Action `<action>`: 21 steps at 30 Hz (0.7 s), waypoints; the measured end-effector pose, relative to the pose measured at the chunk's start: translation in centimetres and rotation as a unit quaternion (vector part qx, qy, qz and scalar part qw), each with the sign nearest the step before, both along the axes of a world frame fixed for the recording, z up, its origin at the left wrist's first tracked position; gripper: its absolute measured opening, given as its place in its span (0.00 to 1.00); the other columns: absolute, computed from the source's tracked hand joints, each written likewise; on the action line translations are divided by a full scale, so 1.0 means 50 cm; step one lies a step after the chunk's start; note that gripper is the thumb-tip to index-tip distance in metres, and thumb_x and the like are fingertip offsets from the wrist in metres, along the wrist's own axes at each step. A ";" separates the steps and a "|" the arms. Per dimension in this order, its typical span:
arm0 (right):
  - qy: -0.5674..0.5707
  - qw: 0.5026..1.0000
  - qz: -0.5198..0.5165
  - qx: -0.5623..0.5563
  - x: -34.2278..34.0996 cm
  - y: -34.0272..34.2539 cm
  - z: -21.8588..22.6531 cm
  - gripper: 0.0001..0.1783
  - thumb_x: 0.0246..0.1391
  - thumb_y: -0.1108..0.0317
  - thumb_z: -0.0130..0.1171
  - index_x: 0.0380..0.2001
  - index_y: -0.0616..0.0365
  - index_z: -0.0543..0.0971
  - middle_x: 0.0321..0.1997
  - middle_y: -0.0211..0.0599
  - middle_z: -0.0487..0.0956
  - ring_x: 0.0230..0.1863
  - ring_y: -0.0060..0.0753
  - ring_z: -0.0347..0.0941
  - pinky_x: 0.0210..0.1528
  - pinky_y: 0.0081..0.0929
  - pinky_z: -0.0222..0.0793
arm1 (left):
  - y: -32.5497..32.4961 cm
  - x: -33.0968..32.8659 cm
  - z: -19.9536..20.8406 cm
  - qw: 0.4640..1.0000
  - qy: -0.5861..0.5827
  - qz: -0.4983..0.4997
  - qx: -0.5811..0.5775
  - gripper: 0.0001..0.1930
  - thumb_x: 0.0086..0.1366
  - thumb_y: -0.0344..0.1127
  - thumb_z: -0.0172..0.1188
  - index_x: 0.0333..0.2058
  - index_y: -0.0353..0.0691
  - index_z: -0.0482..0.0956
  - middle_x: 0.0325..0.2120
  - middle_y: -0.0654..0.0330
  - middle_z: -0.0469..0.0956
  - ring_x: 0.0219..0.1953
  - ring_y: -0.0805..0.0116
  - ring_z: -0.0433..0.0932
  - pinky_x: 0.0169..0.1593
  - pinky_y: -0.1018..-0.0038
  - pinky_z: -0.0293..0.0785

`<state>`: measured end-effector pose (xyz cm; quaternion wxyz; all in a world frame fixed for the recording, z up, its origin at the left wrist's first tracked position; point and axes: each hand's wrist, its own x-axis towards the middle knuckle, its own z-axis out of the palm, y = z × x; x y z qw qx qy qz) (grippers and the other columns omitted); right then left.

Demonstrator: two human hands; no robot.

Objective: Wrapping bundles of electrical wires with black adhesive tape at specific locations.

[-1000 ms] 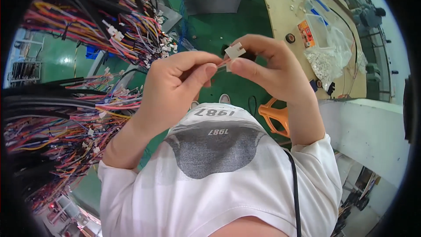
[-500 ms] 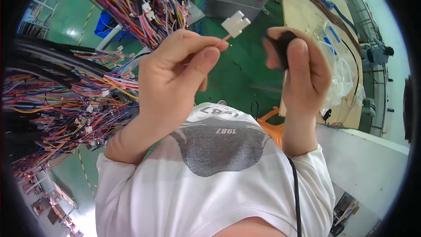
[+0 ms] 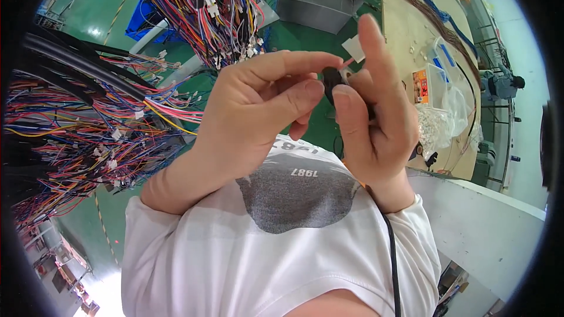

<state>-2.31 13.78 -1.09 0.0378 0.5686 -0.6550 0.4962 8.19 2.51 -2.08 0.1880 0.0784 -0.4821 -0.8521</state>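
In front of my chest the two hands meet. My left hand [image 3: 258, 91] is closed in a pinch at the pink wire [image 3: 348, 62] of a white plastic connector [image 3: 353, 50]. My right hand [image 3: 385, 123] grips a dark rounded thing, which looks like a roll of black tape [image 3: 332, 85]; its thumb lies against it and the index finger points up. The roll sits right at the left fingertips, beside the wire. Part of the connector is hidden behind the right index finger, and most of the roll is covered by fingers.
Thick bundles of coloured wires [image 3: 188, 17] with white connectors hang at the left and far left. A grey bin [image 3: 314, 6] stands beyond my hands. At the right, a wooden table [image 3: 405, 17] bears wires, an orange-labelled box [image 3: 422, 85] and a bag of small white parts [image 3: 435, 126].
My right hand has moved left with the black roll and now meets the left hand. The connector has shifted right, partly behind the right index finger, which is now raised.
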 end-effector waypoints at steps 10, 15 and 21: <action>0.024 0.999 0.010 -0.022 -0.008 -0.007 -0.013 0.29 0.52 0.74 0.47 0.56 0.73 0.52 0.15 0.25 0.66 0.18 0.14 0.56 0.23 0.11 0.53 | -0.003 0.005 0.007 0.997 -0.039 -0.020 0.057 0.13 0.57 0.29 0.53 0.41 0.34 0.73 0.22 0.65 0.70 0.19 0.80 0.66 0.21 0.84 0.63; 0.020 1.000 0.012 -0.014 -0.008 -0.003 -0.018 0.29 0.50 0.77 0.47 0.56 0.72 0.53 0.16 0.26 0.68 0.18 0.14 0.57 0.24 0.11 0.53 | -0.002 0.007 0.012 0.996 -0.041 -0.026 0.070 0.13 0.56 0.27 0.51 0.41 0.32 0.73 0.23 0.65 0.69 0.19 0.80 0.66 0.21 0.84 0.62; 0.022 1.000 0.011 -0.010 -0.009 -0.002 -0.019 0.28 0.49 0.78 0.48 0.55 0.71 0.55 0.17 0.27 0.69 0.19 0.14 0.58 0.25 0.11 0.54 | 0.004 0.009 0.011 0.995 -0.040 -0.028 0.082 0.11 0.56 0.27 0.53 0.39 0.33 0.74 0.23 0.65 0.70 0.19 0.81 0.65 0.20 0.84 0.61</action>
